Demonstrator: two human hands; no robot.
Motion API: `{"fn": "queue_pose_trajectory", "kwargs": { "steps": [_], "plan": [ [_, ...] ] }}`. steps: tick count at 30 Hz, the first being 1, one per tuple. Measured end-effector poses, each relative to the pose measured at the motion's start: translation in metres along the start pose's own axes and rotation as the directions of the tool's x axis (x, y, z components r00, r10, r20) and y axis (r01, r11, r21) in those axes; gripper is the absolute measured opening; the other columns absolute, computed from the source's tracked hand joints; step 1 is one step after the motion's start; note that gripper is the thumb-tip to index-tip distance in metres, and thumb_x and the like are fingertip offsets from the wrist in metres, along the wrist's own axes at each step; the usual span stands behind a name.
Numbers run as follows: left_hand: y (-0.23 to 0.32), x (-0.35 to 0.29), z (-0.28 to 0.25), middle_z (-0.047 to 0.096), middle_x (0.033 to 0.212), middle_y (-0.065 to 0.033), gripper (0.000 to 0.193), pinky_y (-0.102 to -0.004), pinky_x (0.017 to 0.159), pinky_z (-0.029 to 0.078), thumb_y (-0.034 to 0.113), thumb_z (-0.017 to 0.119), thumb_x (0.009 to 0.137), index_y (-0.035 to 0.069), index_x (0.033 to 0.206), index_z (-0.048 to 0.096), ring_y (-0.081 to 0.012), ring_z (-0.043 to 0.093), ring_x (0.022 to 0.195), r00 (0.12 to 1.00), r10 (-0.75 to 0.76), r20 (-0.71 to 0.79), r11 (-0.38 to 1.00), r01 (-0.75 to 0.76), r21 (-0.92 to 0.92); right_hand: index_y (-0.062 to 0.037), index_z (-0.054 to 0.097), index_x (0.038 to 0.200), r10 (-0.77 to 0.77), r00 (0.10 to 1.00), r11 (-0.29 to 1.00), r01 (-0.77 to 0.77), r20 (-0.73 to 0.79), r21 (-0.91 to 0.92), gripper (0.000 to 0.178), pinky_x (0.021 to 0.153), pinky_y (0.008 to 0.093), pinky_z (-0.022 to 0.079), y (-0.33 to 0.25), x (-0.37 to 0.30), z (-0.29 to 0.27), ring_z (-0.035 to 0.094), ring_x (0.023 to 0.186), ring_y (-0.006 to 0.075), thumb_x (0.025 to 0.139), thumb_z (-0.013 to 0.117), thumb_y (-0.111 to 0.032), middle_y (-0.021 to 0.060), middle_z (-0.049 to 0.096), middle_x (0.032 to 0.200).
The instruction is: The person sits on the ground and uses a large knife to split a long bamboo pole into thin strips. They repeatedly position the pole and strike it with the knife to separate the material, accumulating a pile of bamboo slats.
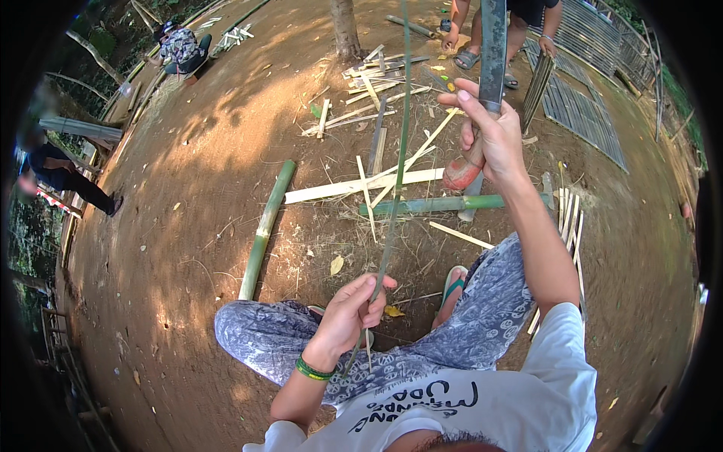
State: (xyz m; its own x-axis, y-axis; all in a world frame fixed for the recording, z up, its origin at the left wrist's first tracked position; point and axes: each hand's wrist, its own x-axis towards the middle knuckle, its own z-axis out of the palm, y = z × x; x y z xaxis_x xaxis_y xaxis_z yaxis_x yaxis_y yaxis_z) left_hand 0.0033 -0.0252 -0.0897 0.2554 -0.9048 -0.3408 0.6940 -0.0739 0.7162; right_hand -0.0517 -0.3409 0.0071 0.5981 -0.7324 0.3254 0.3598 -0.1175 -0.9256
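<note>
My left hand (350, 313) is closed round a long, thin green bamboo strip (403, 135), just above my lap. The strip runs up and away from me, and its short lower end hangs below the fingers. My right hand (493, 139) grips a machete (493, 56) by its reddish wooden handle, farther out and to the right. Its dark blade points away from me, apart from the strip. Under the right hand lies a green bamboo pole (429, 205) on the ground, with a pale split slat (339, 190) close by.
Another bamboo pole (267, 230) lies left of my knee. Split bamboo pieces (376, 79) are scattered near a tree trunk (345, 30). A person (538, 11) at the far right holds a bundle of slats (538, 87) beside woven bamboo panels (584, 113). Two more people are at the left.
</note>
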Motion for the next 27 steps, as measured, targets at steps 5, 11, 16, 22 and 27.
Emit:
{"fn": "queue_pose_trajectory", "kwargs": {
  "steps": [5, 11, 16, 22, 27],
  "plan": [
    [0.005, 0.010, -0.003, 0.050, 0.069, 0.0009, 0.021, -0.0209, 0.049, 0.036, 0.026, 0.048, 0.107, 0.007, 0.109, 0.056, -0.0065, 0.044, 0.054, 0.983, 0.139, -0.116, 0.990, -0.137, 0.020, 0.0018, 0.060, 0.128, 0.006, 1.000, 0.987, -0.003, 0.017, -0.161, 0.039, 0.045, 0.0203, 0.041, 0.000, -0.004, 0.004, 0.049, 0.049, 0.0051, 0.097, 0.065, -0.022, 0.0131, 0.073, 0.094],
    [0.009, 0.021, -0.002, 0.055, 0.070, 0.0002, 0.016, -0.0206, 0.049, 0.040, 0.024, 0.050, 0.107, 0.009, 0.105, 0.055, -0.0072, 0.051, 0.054, 0.935, 0.237, -0.264, 0.969, -0.209, 0.132, 0.0018, 0.064, 0.119, 0.021, 0.993, 0.959, 0.013, 0.115, -0.284, 0.032, 0.043, 0.0204, 0.039, 0.004, -0.012, 0.005, 0.051, 0.048, 0.0042, 0.096, 0.067, -0.019, 0.0060, 0.071, 0.078],
    [0.005, 0.025, -0.003, 0.058, 0.072, -0.0005, 0.014, -0.0210, 0.047, 0.041, 0.022, 0.050, 0.106, 0.009, 0.104, 0.054, -0.0074, 0.053, 0.053, 0.904, 0.312, -0.292, 0.940, -0.248, 0.236, 0.0019, 0.071, 0.105, -0.042, 0.986, 0.879, 0.114, 0.164, -0.463, 0.028, 0.047, 0.0248, 0.037, 0.010, -0.019, 0.012, 0.050, 0.049, 0.0047, 0.091, 0.072, -0.022, -0.0006, 0.062, 0.060],
    [0.006, 0.023, 0.001, 0.058, 0.073, -0.0019, 0.014, -0.0210, 0.044, 0.039, 0.021, 0.047, 0.107, 0.010, 0.099, 0.052, -0.0081, 0.051, 0.051, 0.893, 0.357, -0.276, 0.910, -0.266, 0.316, -0.0017, 0.073, 0.090, -0.225, 0.906, 0.539, 0.422, 0.358, -0.729, 0.019, 0.048, 0.0320, 0.040, 0.013, -0.024, 0.011, 0.055, 0.045, 0.0139, 0.083, 0.076, -0.019, 0.0068, 0.055, 0.051],
    [0.017, 0.020, 0.010, 0.052, 0.066, 0.0001, 0.020, -0.0197, 0.042, 0.034, 0.023, 0.044, 0.108, 0.007, 0.101, 0.052, -0.0059, 0.044, 0.047, 0.908, 0.325, -0.263, 0.939, -0.278, 0.201, -0.0059, 0.060, 0.071, -0.256, 0.806, 0.316, 0.591, 0.533, -0.742, 0.019, 0.053, 0.0433, 0.048, 0.024, -0.037, 0.016, 0.066, 0.060, 0.0308, 0.066, 0.074, -0.018, 0.0104, 0.064, 0.066]
  ]
}}
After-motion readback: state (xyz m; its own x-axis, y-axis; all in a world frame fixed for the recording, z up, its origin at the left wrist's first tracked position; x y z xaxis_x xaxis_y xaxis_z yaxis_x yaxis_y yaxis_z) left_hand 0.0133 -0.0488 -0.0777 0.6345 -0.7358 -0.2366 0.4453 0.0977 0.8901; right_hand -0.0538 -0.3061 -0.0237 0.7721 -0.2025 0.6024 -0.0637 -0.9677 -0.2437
